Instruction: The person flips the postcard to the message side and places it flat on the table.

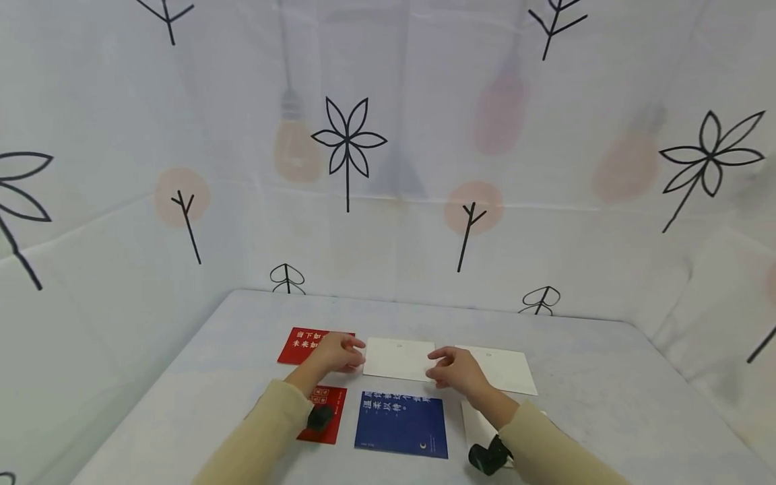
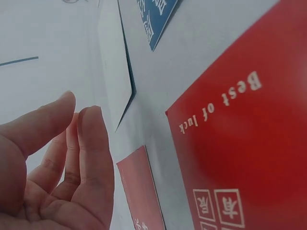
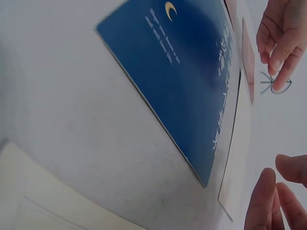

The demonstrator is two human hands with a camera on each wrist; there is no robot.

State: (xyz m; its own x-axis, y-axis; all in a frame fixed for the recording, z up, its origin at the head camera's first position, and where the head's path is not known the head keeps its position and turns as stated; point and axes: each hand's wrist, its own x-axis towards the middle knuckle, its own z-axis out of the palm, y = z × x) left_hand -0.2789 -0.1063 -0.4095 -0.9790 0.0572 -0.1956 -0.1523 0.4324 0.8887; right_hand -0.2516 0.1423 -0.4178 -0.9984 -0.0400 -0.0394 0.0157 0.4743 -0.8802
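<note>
My left hand (image 1: 330,353) hovers between a red card with white lettering (image 1: 296,345) and a blank white card (image 1: 397,358) in the back row. In the left wrist view its thumb and fingertips stand apart with nothing between them. Over the gap between that white card and a second white card (image 1: 500,369) is my right hand (image 1: 463,372), fingers loosely bent and holding nothing. Below lie a blue card with white characters and a moon (image 1: 400,424) and a red card marked "Best of luck" (image 2: 240,124), partly hidden by the left forearm.
A cream card (image 1: 479,424) lies at front right, mostly covered by my right arm. All these cards rest flat on a white-covered table (image 1: 606,391). Behind it hangs a white curtain (image 1: 394,242) printed with plants and bulbs.
</note>
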